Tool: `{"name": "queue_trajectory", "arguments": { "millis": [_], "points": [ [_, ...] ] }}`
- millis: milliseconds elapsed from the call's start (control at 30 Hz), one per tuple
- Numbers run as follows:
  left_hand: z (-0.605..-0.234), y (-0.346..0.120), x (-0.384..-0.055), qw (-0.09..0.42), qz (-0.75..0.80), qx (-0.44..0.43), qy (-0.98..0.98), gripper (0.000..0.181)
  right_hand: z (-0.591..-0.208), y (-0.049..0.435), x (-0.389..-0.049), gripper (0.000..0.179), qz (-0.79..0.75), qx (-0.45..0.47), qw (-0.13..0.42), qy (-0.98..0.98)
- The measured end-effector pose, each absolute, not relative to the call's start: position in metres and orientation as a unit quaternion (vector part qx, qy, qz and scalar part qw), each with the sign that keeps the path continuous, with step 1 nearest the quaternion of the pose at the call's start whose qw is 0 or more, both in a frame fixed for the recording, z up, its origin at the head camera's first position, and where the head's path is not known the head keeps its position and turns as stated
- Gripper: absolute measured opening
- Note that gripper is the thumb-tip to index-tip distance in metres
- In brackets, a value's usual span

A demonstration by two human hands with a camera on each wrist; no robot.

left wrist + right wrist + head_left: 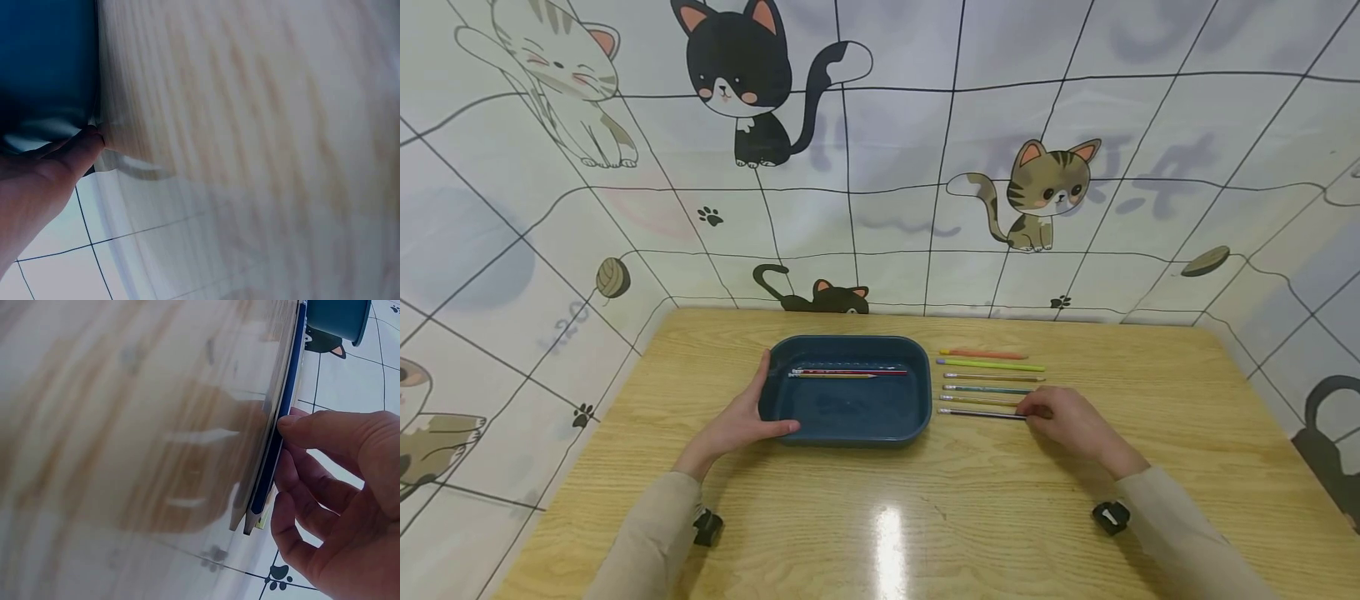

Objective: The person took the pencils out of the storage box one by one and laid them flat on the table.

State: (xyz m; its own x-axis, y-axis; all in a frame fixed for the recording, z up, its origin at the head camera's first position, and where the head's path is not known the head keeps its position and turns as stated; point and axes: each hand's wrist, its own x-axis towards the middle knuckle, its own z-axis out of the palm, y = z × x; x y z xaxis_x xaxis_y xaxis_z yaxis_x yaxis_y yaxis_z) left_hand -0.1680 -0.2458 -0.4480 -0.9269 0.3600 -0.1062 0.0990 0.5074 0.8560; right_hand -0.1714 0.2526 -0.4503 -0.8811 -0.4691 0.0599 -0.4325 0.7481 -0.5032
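Observation:
A dark blue rectangular tray (842,439) stands left of the table's middle. My left hand (747,421) holds its left end, thumb over the near corner and fingers along the outer side; in the left wrist view the thumb lies against the tray (50,69). Inside the tray lie a red pencil (891,372) and a yellowish pencil (831,376). My right hand (1067,421) pinches a dark blue pencil (981,413) near its pointed end, thumb on the near side in the right wrist view. That pencil (284,403) appears to lie on the table or just above it.
Beyond the dark blue pencil, several more lie in a roughly parallel row right of the tray: yellow (973,401), teal (985,389), brown (992,377), lime green (1000,365) and orange (988,354). A cat-print sheet (895,225) rises behind the wooden table (985,508).

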Motion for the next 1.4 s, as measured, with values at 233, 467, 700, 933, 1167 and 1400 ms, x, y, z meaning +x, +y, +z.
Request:
{"name": "queue_trajectory", "arguments": {
  "millis": [233, 467, 700, 933, 1167, 1400],
  "points": [
    [-0.449, -0.245, -0.167, 0.136, 0.479, 0.134, 0.857, 0.123, -0.451, 0.251, -0.172, 0.016, -0.26, -0.233, 0.041, 0.936],
    [-0.448, -0.246, -0.166, 0.136, 0.478, 0.135, 0.857, 0.122, -0.449, 0.251, -0.171, 0.013, -0.265, -0.225, 0.049, 0.936],
    [-0.446, -0.246, -0.163, 0.133, 0.479, 0.138, 0.857, 0.122, -0.442, 0.251, -0.172, 0.012, -0.269, -0.231, 0.035, 0.934],
    [-0.446, -0.246, -0.164, 0.132, 0.481, 0.137, 0.856, 0.122, -0.437, 0.246, -0.173, 0.013, -0.268, -0.236, 0.014, 0.934],
    [-0.443, -0.244, -0.163, 0.132, 0.472, 0.133, 0.861, 0.122, -0.434, 0.236, -0.176, 0.015, -0.291, -0.239, 0.017, 0.926],
    [-0.448, -0.246, -0.166, 0.135, 0.474, 0.131, 0.86, 0.122, -0.434, 0.219, -0.178, 0.014, -0.328, -0.243, 0.011, 0.913]
  ]
}}
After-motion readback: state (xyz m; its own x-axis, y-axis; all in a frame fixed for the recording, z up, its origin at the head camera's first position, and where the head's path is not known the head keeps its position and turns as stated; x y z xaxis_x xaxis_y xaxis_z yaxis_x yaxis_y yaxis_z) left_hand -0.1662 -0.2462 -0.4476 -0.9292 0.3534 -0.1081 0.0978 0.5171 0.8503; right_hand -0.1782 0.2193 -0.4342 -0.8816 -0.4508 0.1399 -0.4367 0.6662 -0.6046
